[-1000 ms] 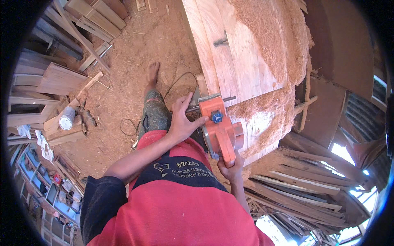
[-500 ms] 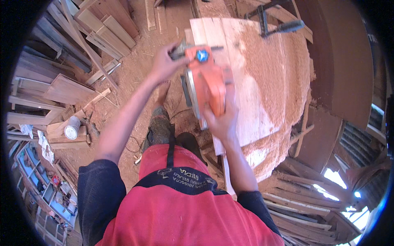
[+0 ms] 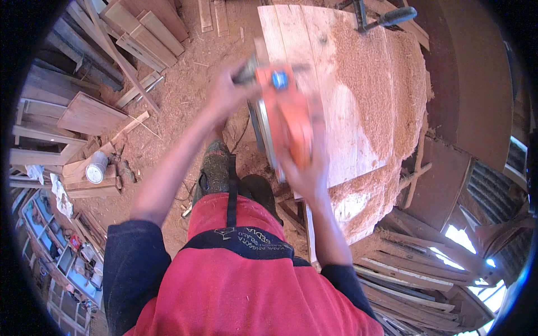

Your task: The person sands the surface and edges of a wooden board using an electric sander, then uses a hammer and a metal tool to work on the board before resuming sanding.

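Note:
An orange electric hand planer (image 3: 288, 120) with a blue round part on top lies along the left edge of a pale wooden panel (image 3: 342, 140), slightly blurred. My right hand (image 3: 305, 171) is wrapped round its rear handle. Ahead of it, my left hand (image 3: 232, 89) grips the planer's front end, beside the panel's left edge. The planer's underside is hidden, so whether it touches the wood I cannot tell. Thick sawdust (image 3: 375, 95) covers much of the panel's right part.
A dark clamp (image 3: 386, 19) sits at the panel's far end. Stacked boards (image 3: 151, 42) lean at far left, near a white can (image 3: 96, 168). Shavings litter the floor (image 3: 174, 106). Long timber strips (image 3: 414, 274) lie at lower right, and a bluish tray of tools (image 3: 67, 263) stands at lower left.
The panel and clamp sit higher in the picture as the view shifts. Against the panel, the planer and both hands have come a little nearer to me. Both grips stay the same.

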A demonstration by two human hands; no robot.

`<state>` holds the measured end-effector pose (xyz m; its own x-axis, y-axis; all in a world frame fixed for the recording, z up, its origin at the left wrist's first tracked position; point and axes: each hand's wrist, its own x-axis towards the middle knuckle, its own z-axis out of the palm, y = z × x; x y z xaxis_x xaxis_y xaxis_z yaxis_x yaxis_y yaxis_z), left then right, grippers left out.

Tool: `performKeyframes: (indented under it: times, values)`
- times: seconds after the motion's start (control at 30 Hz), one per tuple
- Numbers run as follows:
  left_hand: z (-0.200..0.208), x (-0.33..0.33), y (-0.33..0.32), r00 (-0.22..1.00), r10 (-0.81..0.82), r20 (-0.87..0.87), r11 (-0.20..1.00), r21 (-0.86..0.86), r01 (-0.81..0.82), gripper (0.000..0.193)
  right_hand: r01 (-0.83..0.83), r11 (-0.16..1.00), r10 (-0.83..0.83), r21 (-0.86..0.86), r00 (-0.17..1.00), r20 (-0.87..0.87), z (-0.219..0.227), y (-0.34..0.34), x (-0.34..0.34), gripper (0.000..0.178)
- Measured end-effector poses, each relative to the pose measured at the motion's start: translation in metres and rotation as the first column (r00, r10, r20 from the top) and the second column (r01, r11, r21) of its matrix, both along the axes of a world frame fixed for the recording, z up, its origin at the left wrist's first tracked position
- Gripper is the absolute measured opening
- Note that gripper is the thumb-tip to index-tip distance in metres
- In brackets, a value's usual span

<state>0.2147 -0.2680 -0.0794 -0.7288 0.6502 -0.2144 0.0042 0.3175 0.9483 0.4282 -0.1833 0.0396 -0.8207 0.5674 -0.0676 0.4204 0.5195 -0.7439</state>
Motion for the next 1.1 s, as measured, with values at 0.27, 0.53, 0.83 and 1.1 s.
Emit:
performKeyframes:
  times: [0.27, 0.53, 0.83, 1.1]
  values:
    - [0.027, 0.247, -0.093, 0.997, -0.052, 0.054, 0.998, -0.023, 0.053, 0.094, 0.134, 0.990, -0.118, -0.031, 0.943, 0.312, 0.013, -0.093, 0.261, 0.046]
    - [0.009, 0.086, -0.035, 0.986, 0.018, -0.166, 1.000, 0.001, -0.018, 0.092, 0.174, 0.981, -0.164, -0.087, 0.980, 0.113, 0.003, -0.036, 0.087, 0.021]
    - [-0.024, -0.227, 0.068, 0.973, 0.103, -0.208, 0.985, 0.154, -0.071, 0.075, 0.032, 0.999, -0.030, 0.014, 0.991, -0.131, -0.037, 0.074, -0.216, 0.037]
    - [-0.012, -0.142, 0.045, 0.999, 0.004, 0.054, 0.970, 0.244, -0.017, 0.074, 0.046, 0.999, -0.046, 0.000, 0.998, -0.030, -0.029, 0.054, -0.136, 0.037]
